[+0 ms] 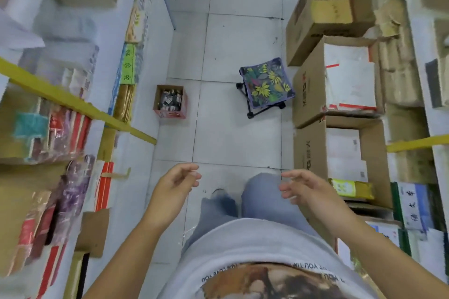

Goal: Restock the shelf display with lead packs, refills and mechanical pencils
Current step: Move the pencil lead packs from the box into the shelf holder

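The left hand (177, 183) and right hand (305, 188) are hanging loosely open, holding nothing, at lower middle. The small box of packs (170, 101) is sitting on the floor, centre-left, probably needing a reach down next.

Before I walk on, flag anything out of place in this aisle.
A small open box of packets sits on the floor beside the left shelf, and a floral folding stool stands mid-aisle, both in the walkway.

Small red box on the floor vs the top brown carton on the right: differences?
The small red box is far smaller than the brown carton. The red box is crammed with small packets; the carton shows one yellowish box and spare room. Both are open-topped.
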